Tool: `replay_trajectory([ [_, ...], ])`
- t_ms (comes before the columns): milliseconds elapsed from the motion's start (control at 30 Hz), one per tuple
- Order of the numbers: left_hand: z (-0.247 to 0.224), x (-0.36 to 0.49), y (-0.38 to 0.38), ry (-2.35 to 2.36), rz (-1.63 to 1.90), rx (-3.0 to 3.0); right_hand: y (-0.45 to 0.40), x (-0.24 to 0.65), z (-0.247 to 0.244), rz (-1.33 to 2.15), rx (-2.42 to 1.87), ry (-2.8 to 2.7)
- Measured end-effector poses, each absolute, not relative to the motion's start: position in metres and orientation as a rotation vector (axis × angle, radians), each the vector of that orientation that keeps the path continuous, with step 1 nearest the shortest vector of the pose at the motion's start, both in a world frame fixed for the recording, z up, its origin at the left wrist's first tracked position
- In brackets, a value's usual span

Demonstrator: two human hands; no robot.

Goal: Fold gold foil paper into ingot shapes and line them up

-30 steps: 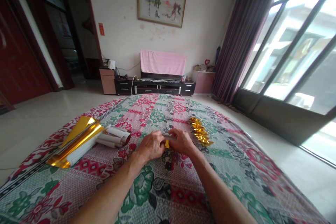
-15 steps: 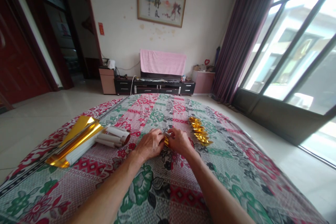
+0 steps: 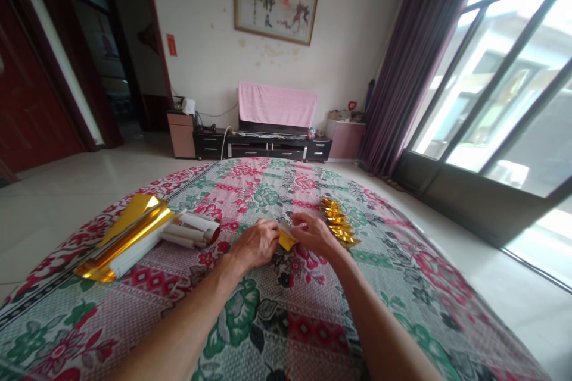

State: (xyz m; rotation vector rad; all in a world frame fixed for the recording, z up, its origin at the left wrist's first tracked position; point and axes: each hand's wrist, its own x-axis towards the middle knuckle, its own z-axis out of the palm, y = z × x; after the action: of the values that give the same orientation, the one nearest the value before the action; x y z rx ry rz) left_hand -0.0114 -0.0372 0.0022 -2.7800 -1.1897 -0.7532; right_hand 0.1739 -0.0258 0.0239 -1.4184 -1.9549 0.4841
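Between my hands is a small piece of gold foil paper (image 3: 286, 240), with a pale underside showing at its upper edge. My left hand (image 3: 258, 242) grips its left side with the fingers bent together. At the paper's right edge, my right hand (image 3: 314, 232) has its thumb and forefinger spread a little apart; whether they touch the paper is hard to see. Just right of that hand lies a row of folded gold paper pieces (image 3: 340, 223), set closely one behind another. Sheets of gold foil paper (image 3: 134, 238), partly rolled, lie on the left.
A floral cloth (image 3: 250, 309) covers the round table. White rolled papers (image 3: 192, 231) lie beside the gold sheets. Beyond the table stand a low black cabinet (image 3: 277, 147) and a screen under a pink cloth (image 3: 277, 104). Windows are on the right.
My right hand has drawn slightly to the right and its fingers have loosened. More of the gold paper and its pale side now shows. The left hand stays almost in place.
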Motion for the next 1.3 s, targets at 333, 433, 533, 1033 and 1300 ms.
replay_trajectory([
  [333, 0.002, -0.012, -0.037, -1.172, -0.775, -2.789, -0.036, 0.179, 0.023, 0.412, -0.954, -2.406],
  [433, 0.002, -0.011, -0.037, -1.189, -0.800, -2.790, -0.039, 0.182, 0.021, 0.432, -0.956, -2.416],
  [533, 0.001, -0.011, -0.036, -1.224, -0.838, -2.774, -0.040, 0.184, 0.019, 0.458, -0.970, -2.404],
  [1033, -0.002, -0.011, -0.033, -1.265, -0.856, -2.750, -0.044, 0.178, 0.014, 0.277, -0.980, -2.348],
  [1300, -0.001, -0.004, -0.034, -1.200, -0.820, -2.774, -0.048, 0.173, 0.017, 0.228, -1.059, -2.320],
])
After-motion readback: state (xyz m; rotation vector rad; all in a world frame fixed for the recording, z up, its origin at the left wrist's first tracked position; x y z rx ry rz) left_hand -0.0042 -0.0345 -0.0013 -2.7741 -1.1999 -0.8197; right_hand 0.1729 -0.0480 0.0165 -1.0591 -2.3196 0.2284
